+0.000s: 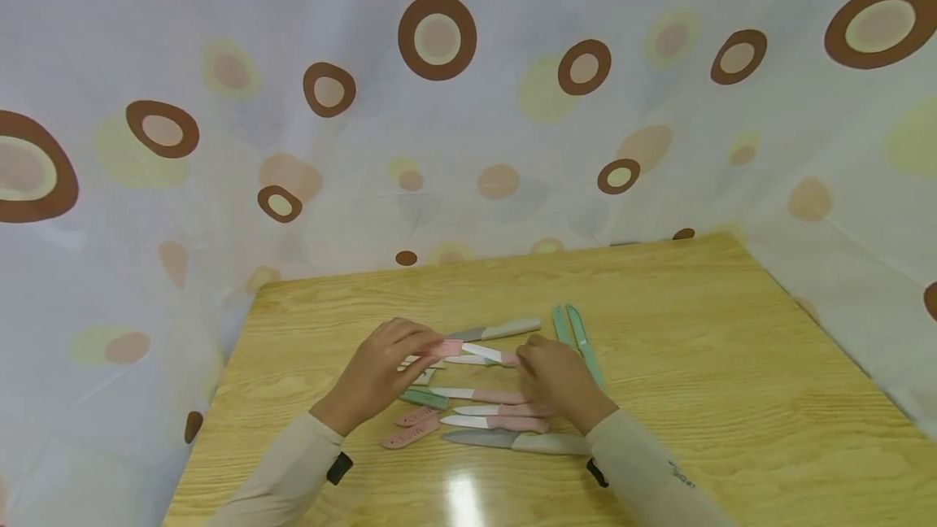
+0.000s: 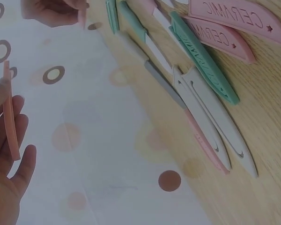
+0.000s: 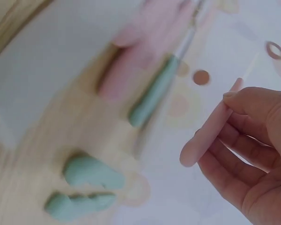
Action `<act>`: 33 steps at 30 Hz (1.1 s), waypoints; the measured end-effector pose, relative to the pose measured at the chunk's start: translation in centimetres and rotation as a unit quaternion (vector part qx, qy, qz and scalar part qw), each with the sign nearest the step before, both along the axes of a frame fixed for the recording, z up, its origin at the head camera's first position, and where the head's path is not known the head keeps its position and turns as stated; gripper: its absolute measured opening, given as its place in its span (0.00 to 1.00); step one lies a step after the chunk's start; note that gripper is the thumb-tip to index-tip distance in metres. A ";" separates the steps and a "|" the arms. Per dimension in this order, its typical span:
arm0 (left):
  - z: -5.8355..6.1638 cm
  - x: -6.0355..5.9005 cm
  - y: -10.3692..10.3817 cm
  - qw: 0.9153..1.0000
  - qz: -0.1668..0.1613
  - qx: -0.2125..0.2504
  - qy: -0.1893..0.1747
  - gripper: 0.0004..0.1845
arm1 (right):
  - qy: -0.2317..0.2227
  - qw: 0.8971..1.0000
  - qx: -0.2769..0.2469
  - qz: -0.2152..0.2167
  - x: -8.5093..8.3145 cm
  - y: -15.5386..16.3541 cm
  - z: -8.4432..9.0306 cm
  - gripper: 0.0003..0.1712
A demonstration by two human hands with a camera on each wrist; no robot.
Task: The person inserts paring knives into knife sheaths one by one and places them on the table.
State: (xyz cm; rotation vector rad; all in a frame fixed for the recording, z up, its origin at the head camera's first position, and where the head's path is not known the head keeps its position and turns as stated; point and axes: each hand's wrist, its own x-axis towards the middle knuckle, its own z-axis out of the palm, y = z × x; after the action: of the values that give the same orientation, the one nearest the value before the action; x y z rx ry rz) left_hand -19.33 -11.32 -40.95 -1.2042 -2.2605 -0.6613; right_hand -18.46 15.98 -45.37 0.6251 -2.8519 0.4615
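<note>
Above the wooden table point(image 1: 732, 364) my two hands meet over a row of ceramic knives. My left hand point(image 1: 432, 344) pinches a pink blade sheath point(image 1: 448, 346), seen edge-on between thumb and fingers point(image 2: 9, 117) in the left wrist view. My right hand point(image 1: 523, 356) grips the pink handle point(image 3: 210, 129) of a knife with a white blade point(image 1: 481, 351). The blade tip points at the sheath's mouth, close to it. Whether the tip is inside the sheath is unclear.
Below the hands lie several pink-handled knives point(image 1: 498, 395), a grey knife point(image 1: 512, 442), a green sheath point(image 2: 203, 58), two pink sheaths point(image 2: 234, 14) and white sheaths point(image 2: 215, 126). Another grey knife point(image 1: 498, 329) and two green knives point(image 1: 578, 340) lie behind. A spotted curtain point(image 1: 468, 145) surrounds the table.
</note>
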 end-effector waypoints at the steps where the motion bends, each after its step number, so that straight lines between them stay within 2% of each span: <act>1: 0.0 0.0 -0.1 1.000 0.002 0.001 -0.003 0.15 | 0.014 1.000 -0.004 0.002 0.2 0.2 0.3 0.05; 6: -0.2 -0.2 -0.3 1.000 0.010 0.007 -0.001 0.15 | 0.088 0.995 -0.039 0.023 1.3 1.0 1.6 0.06; 10: -0.2 -0.4 -0.4 1.000 0.012 0.009 0.000 0.16 | 0.115 0.991 -0.056 0.036 2.0 1.1 2.4 0.04; 18: -0.4 -0.5 -0.5 1.000 0.014 0.020 0.002 0.16 | 0.122 0.988 -0.079 0.048 2.9 0.7 3.5 0.04; 29: -0.9 -0.3 -0.6 0.999 0.022 0.015 -0.020 0.15 | 0.122 0.988 -0.080 0.050 3.1 0.8 3.2 0.05; 33: -1.0 -0.3 -0.4 1.000 0.018 0.009 -0.012 0.15 | 0.128 0.987 -0.078 0.059 3.2 0.8 3.1 0.05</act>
State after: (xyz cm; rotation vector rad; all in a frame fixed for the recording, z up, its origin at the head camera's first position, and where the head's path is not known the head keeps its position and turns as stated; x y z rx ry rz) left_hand -19.59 -11.76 -41.98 -1.1498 -2.2865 -0.6848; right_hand -15.30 16.79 -42.27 0.7667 -2.5191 0.5720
